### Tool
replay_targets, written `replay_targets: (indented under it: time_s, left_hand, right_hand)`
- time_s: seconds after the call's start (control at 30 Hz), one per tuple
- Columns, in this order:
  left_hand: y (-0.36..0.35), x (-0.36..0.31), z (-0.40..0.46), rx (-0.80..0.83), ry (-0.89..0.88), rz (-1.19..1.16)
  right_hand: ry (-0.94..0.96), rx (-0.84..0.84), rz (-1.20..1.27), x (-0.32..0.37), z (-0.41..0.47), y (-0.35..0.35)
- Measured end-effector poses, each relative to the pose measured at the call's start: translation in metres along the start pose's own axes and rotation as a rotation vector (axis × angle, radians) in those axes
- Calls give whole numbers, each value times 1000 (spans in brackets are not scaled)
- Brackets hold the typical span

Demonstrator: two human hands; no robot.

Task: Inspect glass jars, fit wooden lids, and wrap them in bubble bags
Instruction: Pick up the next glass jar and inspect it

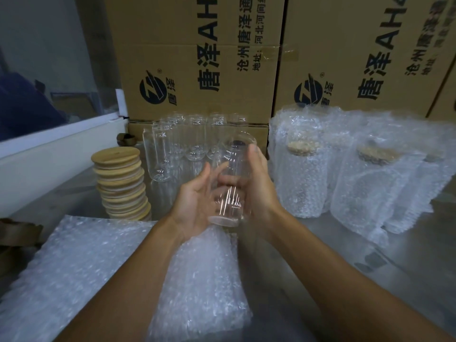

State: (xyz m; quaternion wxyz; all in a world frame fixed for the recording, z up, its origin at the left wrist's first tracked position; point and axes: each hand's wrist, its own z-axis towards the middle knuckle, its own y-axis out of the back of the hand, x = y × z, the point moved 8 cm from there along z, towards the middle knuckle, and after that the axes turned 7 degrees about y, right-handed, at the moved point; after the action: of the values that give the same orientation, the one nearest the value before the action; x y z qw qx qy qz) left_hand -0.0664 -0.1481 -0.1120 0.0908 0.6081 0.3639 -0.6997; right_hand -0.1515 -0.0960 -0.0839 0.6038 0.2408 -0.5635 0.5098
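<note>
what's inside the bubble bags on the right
Each bubble bag holds an upright jar capped with a wooden lid, seen blurred through the wrap. The bubbles hide the glass itself, so its state cannot be judged.

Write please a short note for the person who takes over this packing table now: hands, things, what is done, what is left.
Left hand and right hand: both hold one clear glass jar, no lid on it, tilted above the table.
Stack of round wooden lids: left. Bare clear glass jars: behind. Flat bubble bags: in front.
Done: wrapped, lidded jars on the right.
Left: lid and bag this jar, then the rest.
</note>
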Motion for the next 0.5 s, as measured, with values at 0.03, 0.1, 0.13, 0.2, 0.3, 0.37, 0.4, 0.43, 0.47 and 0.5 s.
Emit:
replay_targets:
  time_s: [0.03, 0.1, 0.13, 0.2, 0.3, 0.37, 0.4, 0.43, 0.47, 0.5]
  left_hand:
    - [-1, 1, 0, 16, 19, -9]
    - [-2, 3, 1, 36, 43, 2]
    - [-2, 3, 2, 35, 47, 14]
    - [-2, 5, 4, 21, 48, 15]
    - [-2, 2, 3, -73, -18, 101]
    - [-2, -3, 2, -204, -100, 202]
    - [0, -7, 1, -291, -166, 246]
    - [3, -11, -1, -367, -229, 293]
    - [5, -14, -3, -417, -280, 344]
    - [7, -16, -4, -452, -315, 411]
  right_hand:
    - [-17, -10, 2, -4, 3, 2]
    - [-66, -35, 24, -11, 4, 4]
    - [-109, -35, 35, -15, 3, 2]
    - [-168, -32, 33, -19, 4, 2]
    - [-31, -87, -92, -10, 9, 13]
    - [75, -82, -233, -5, 7, 10]
    - [110, -70, -297, -6, 3, 6]
    - [138, -58, -324, -7, 0, 2]
    - [169, -51, -331, -8, -3, -2]
    - [194, -47, -339, -9, -4, -4]
